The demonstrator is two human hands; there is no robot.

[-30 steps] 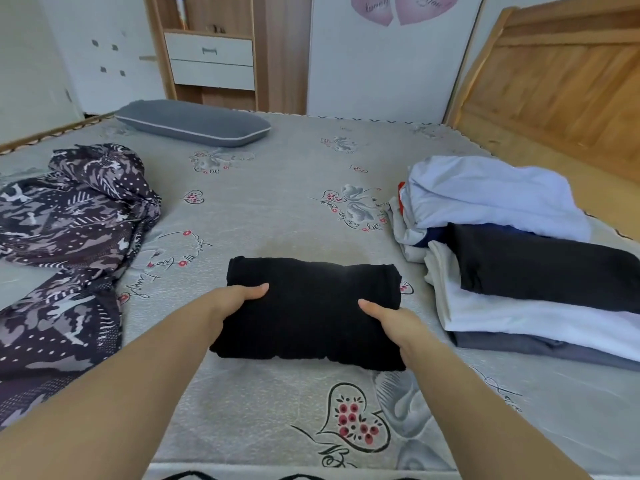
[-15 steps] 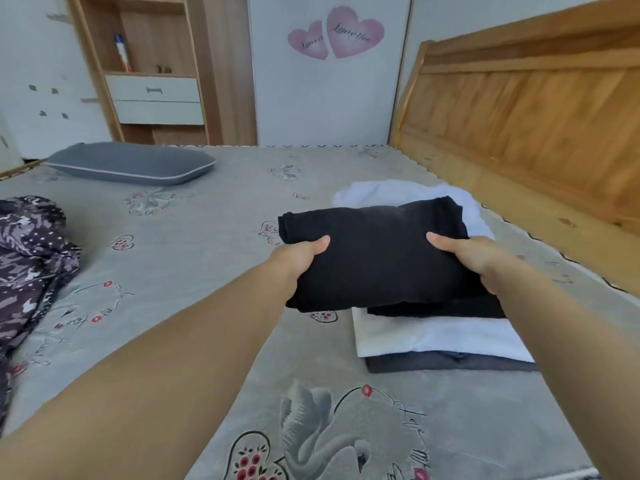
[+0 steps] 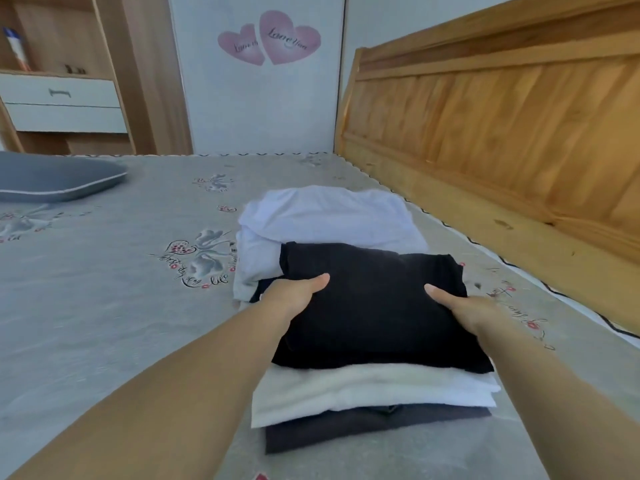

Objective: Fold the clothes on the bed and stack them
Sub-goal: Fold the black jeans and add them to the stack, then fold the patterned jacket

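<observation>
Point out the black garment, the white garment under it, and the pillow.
black garment (image 3: 374, 306), head view, middle of its top face.
white garment (image 3: 363, 389), head view, its front folded edge.
pillow (image 3: 52, 178), head view, its grey top.

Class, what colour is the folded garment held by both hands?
Black, seen clearly in the head view.

You have two hands in view, the left hand (image 3: 294, 299) and the right hand (image 3: 464, 310). One near stack holds three folded garments: one black knit (image 3: 374, 306), one white (image 3: 363, 393), one dark grey (image 3: 346, 431). One grey pillow (image 3: 52, 178) lies on one bed (image 3: 104, 289), and two pink heart stickers (image 3: 270, 38) are on the wall.
</observation>
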